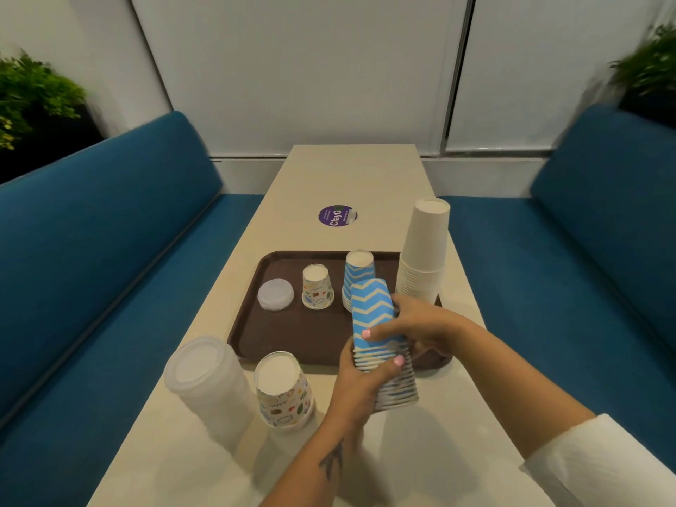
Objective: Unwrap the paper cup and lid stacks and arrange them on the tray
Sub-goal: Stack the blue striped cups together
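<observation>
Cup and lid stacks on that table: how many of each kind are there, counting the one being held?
Blue zigzag cup stacks: 2, one on the tray, one held in both hands
Cartoon-print cup stacks: 2
Plain white cup stacks: 1
Clear lid stacks: 2
Total: 7

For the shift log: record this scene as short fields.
held: blue zigzag stack, both hands
left hand: grips lower part
right hand: grips upper part
on tray: lids, patterned cup, zigzag cups
white stack: tray's right edge
off tray, near left: wrapped lid stack, patterned stack
table: purple sticker
</observation>
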`<state>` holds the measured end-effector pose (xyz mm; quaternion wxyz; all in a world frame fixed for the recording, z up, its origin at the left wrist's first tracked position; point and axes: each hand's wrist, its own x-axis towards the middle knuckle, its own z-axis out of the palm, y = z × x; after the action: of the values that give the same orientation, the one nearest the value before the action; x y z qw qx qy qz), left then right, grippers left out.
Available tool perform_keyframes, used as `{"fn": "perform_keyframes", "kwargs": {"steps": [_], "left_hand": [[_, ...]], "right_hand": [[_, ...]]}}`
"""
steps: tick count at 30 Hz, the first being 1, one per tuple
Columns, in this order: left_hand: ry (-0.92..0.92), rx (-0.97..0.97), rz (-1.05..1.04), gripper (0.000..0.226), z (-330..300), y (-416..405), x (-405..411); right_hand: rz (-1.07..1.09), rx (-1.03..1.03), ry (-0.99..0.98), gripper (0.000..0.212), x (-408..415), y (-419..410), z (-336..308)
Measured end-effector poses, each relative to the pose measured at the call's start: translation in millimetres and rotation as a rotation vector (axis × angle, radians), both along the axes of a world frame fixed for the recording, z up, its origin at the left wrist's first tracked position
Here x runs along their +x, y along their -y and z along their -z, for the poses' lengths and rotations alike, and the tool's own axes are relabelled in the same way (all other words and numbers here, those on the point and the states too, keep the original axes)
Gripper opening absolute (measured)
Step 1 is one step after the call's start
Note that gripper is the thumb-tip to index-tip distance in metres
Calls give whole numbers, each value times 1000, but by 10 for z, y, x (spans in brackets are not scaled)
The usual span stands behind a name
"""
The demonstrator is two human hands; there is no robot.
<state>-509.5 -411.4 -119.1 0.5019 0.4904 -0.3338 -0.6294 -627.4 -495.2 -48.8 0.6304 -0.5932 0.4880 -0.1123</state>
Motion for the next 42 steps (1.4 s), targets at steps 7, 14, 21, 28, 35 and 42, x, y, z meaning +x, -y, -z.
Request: {"fn": "perform_keyframes", "kwargs": {"steps": [7,14,21,28,35,42], "left_hand": [[-34,31,16,93,-4,-68,4],[-4,42,16,84,-54,-113,93],[56,40,41,71,-11,-172,114],[64,98,36,69,85,-204,111],[53,106,24,75,121,-178,110],[64,76,22,66,102,-99,94]], "right_hand": [[51,-25,34,62,-27,-27,61],[132,-9,54,61,53,61,10],[125,-27,52,56,112,210,-123],[295,-125,137,37,171,430,-373],[556,-413,200,68,356,745,-314],[550,-611,168,70,511,981,-50]]}}
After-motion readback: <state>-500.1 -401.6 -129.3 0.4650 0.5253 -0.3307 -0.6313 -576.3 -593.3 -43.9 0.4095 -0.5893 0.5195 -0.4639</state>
